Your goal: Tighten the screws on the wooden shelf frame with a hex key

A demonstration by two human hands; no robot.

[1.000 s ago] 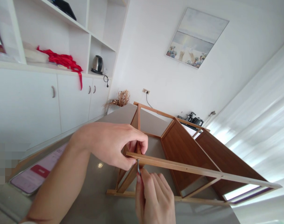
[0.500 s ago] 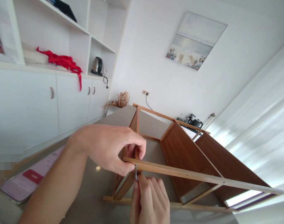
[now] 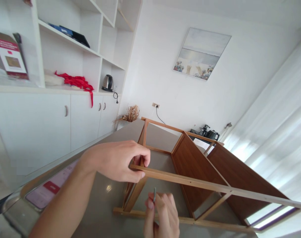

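Note:
My left hand (image 3: 118, 161) is closed around the left end of a wooden shelf frame (image 3: 190, 181), its thumb resting on the near rail and its fingers wrapped behind. The frame lies on its side, with brown panels (image 3: 197, 170) set between its rails. My right hand (image 3: 162, 215) is just below that near rail, apart from the wood. Between its thumb and forefinger it pinches a thin metal rod (image 3: 154, 194) that points upward. The lower part of the rod is hidden by the fingers, so its exact kind cannot be made out.
The frame lies on a grey table (image 3: 101, 205). A phone (image 3: 49, 190) with a lit screen lies at the table's left. Behind stand white cabinets (image 3: 44, 122), with a kettle (image 3: 107, 82) and red ribbon (image 3: 76, 81) on a shelf. A white curtain (image 3: 276, 112) hangs at right.
My right hand has drawn the metal rod away from the near rail, down and slightly right. My left hand keeps its hold on the frame. The camera view has tilted up a little and shifted left.

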